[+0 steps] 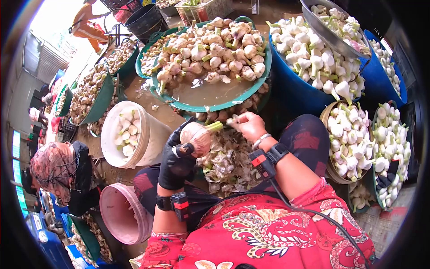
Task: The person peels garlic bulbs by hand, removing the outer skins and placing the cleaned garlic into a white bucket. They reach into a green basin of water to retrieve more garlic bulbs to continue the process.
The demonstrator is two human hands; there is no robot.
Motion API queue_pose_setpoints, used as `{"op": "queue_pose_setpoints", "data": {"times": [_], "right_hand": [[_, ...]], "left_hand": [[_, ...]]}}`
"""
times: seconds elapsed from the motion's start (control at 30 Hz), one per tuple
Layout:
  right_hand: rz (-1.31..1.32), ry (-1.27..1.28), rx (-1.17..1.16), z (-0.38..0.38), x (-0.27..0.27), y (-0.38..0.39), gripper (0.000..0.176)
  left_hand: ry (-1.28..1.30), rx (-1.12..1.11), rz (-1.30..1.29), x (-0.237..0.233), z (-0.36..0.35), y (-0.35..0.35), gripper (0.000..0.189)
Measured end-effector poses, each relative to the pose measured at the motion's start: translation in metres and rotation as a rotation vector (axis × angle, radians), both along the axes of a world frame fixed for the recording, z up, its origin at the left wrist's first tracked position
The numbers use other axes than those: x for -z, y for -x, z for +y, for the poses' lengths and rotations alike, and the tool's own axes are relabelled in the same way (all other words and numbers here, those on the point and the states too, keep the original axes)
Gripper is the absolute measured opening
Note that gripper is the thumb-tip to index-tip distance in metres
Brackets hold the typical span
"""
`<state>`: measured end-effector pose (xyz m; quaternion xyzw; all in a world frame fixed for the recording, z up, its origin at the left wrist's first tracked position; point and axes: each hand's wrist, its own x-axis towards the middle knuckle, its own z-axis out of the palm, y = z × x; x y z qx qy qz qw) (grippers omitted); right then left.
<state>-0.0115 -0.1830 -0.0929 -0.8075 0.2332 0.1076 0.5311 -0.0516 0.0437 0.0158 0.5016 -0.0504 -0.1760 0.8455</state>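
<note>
A garlic bulb (196, 139) with pinkish skin and a short green stem is held in my left hand (175, 157), which wears a black glove. Close to the stem's tip is my bare right hand (249, 126), its fingers pinched together on a small pale piece too small to name. Below both hands lies a heap of peeled skins (230, 161). Just beyond them stands a green-rimmed tub (210, 108) of unpeeled bulbs (215, 49).
At left are a white bucket (154, 134) with white bulbs and a pink bucket (121, 215). A person (67, 170) in a patterned head covering sits beside them. Blue tubs (286, 85) and a basket (331, 166) of white garlic stand at right.
</note>
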Motion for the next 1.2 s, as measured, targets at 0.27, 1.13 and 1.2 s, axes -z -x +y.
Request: {"op": "queue_pose_setpoints", "data": {"times": [0.27, 1.13, 1.2], "right_hand": [[-0.367, -0.692, -0.575, 0.005, -0.091, 0.020, 0.032], [-0.722, 0.373, -0.440, 0.040, -0.069, 0.051, 0.013], [-0.701, 0.244, -0.306, 0.040, -0.068, 0.051, 0.011]], "left_hand": [[0.121, 0.118, 0.066, 0.017, -0.005, -0.009, 0.065], [-0.222, 0.108, 0.010, 0.009, -0.022, -0.002, 0.081], [-0.293, 0.145, -0.042, 0.007, -0.021, -0.001, 0.079]]}}
